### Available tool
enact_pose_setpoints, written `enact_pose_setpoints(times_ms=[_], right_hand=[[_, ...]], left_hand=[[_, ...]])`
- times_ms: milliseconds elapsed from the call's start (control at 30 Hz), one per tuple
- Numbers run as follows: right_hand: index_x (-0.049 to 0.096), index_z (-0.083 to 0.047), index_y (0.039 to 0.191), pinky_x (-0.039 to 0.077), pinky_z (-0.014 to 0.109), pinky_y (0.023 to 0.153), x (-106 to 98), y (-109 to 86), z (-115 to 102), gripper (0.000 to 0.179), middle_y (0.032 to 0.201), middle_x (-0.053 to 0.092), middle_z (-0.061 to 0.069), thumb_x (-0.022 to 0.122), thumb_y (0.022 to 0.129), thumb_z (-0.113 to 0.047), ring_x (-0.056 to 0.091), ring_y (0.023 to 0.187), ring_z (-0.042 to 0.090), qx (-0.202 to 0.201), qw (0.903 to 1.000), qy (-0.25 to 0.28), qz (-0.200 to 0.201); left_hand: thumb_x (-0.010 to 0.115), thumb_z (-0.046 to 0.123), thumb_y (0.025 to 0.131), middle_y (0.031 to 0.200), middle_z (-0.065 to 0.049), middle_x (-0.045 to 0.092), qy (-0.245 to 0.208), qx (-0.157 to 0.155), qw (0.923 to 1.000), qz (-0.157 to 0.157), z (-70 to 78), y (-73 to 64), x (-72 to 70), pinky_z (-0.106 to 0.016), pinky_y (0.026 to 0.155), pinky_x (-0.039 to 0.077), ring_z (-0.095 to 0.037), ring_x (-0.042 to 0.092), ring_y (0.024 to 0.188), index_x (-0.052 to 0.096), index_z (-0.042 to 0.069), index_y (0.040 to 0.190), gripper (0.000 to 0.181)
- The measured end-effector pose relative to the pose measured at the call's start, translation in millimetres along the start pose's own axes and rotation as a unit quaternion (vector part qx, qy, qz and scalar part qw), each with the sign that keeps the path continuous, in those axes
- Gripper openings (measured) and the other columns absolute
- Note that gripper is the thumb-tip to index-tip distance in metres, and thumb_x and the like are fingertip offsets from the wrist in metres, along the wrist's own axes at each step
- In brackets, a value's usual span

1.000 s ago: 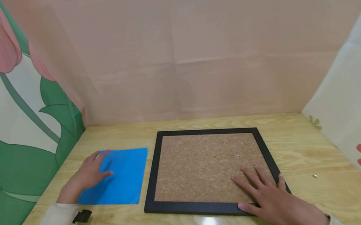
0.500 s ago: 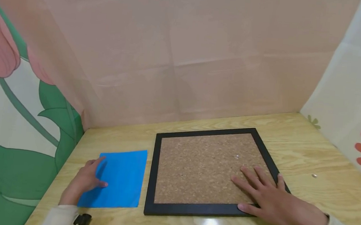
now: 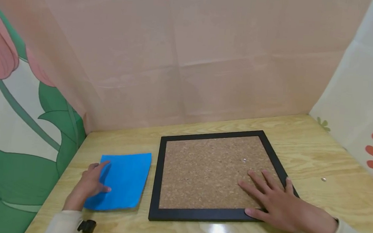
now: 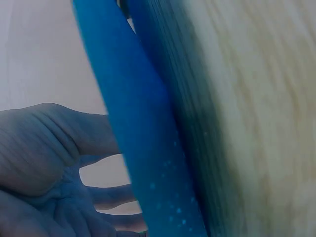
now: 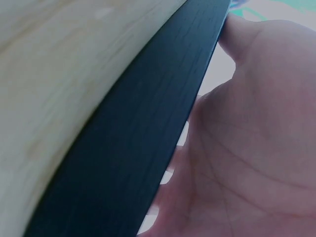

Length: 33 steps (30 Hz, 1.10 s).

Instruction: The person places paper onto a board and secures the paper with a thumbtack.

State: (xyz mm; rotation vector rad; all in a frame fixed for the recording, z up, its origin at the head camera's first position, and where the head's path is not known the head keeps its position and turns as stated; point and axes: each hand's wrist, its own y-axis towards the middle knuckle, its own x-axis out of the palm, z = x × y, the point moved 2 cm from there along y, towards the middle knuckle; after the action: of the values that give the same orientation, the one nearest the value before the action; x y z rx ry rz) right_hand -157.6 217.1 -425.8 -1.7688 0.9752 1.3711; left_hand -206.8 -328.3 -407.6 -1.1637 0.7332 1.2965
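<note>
A bright blue sheet (image 3: 125,179) is at the left of the table. My left hand (image 3: 90,184) holds it near its left edge, thumb and index finger spread over its top. In the left wrist view the blue sheet (image 4: 143,133) stands off the table, and the fingertips are hidden behind it. At the centre lies a cork board (image 3: 205,173) with a black frame. My right hand (image 3: 275,202) rests on its near right corner, fingers spread over the cork and thumb on the frame. The right wrist view shows the black frame edge (image 5: 128,113) beside the palm.
A small shiny object (image 3: 244,160) sits on the cork. Another small shiny piece (image 3: 323,179) lies on the wood-patterned table (image 3: 303,140), right of the board. A pinkish sheet (image 3: 178,57) hangs behind, with flower-printed panels (image 3: 25,118) at the sides.
My left hand has drawn back toward the left edge of the blue sheet. The sheet's near edge now curves and rises with a shadow under it. My right hand stays put.
</note>
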Motion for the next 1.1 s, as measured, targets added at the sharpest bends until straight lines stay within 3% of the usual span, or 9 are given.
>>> enact_pose_setpoints(times_ms=[333, 567, 733, 933, 1100], right_hand=[[0.03, -0.045, 0.154, 0.011, 0.089, 0.092, -0.5, -0.3, 0.5, 0.067, 0.167, 0.02, 0.006, 0.045, 0.094, -0.069, 0.02, 0.148, 0.052, 0.0, 0.9998, 0.019, -0.009], [0.029, -0.046, 0.154, 0.01, 0.089, 0.092, 0.7, 0.3, 1.2, 0.067, 0.167, 0.019, 0.005, 0.045, 0.093, -0.07, 0.019, 0.148, 0.052, 0.003, 0.9998, 0.017, -0.011], [0.03, -0.046, 0.154, 0.012, 0.089, 0.093, 1.0, -0.2, 0.5, 0.067, 0.167, 0.021, 0.006, 0.044, 0.093, -0.071, 0.021, 0.148, 0.052, 0.003, 1.0, 0.007, -0.001], [0.03, -0.046, 0.154, 0.012, 0.089, 0.093, 0.8, -0.5, 0.3, 0.067, 0.167, 0.021, 0.005, 0.045, 0.093, -0.071, 0.021, 0.148, 0.051, 0.004, 1.0, 0.007, -0.001], [0.03, -0.046, 0.154, 0.011, 0.089, 0.093, 0.3, -0.3, 0.2, 0.067, 0.167, 0.02, 0.005, 0.044, 0.093, -0.071, 0.02, 0.148, 0.051, 0.004, 1.0, 0.008, -0.004]], left_hand=[[0.081, 0.011, 0.084, 0.141, -0.04, 0.026, -0.025, -0.02, 0.9994, 0.014, -5.0, -0.5, -2.8, -0.074, 0.095, 0.04, -0.062, 0.042, 0.122, 0.012, 0.011, 0.16, 0.103], [0.07, -0.003, 0.087, 0.139, -0.041, 0.025, -0.016, -0.03, 0.9993, 0.018, -4.3, 0.8, -6.3, -0.071, 0.095, 0.042, -0.058, 0.046, 0.118, 0.016, 0.005, 0.158, 0.089], [0.06, -0.007, 0.09, 0.139, -0.042, 0.036, -0.007, -0.044, 0.9988, 0.023, -4.8, 2.6, -9.2, -0.066, 0.096, 0.045, -0.054, 0.05, 0.116, 0.015, -0.002, 0.156, 0.08], [0.056, 0.006, 0.099, 0.139, -0.041, 0.043, -0.003, -0.066, 0.9975, 0.023, -7.2, 3.7, -12.2, -0.064, 0.099, 0.045, -0.057, 0.048, 0.123, 0.027, -0.014, 0.147, 0.059], [0.051, 0.012, 0.103, 0.132, -0.041, 0.049, 0.008, -0.051, 0.9972, 0.053, -10.8, 0.6, -15.9, -0.061, 0.092, 0.049, -0.055, 0.053, 0.118, 0.041, -0.018, 0.137, 0.046]])
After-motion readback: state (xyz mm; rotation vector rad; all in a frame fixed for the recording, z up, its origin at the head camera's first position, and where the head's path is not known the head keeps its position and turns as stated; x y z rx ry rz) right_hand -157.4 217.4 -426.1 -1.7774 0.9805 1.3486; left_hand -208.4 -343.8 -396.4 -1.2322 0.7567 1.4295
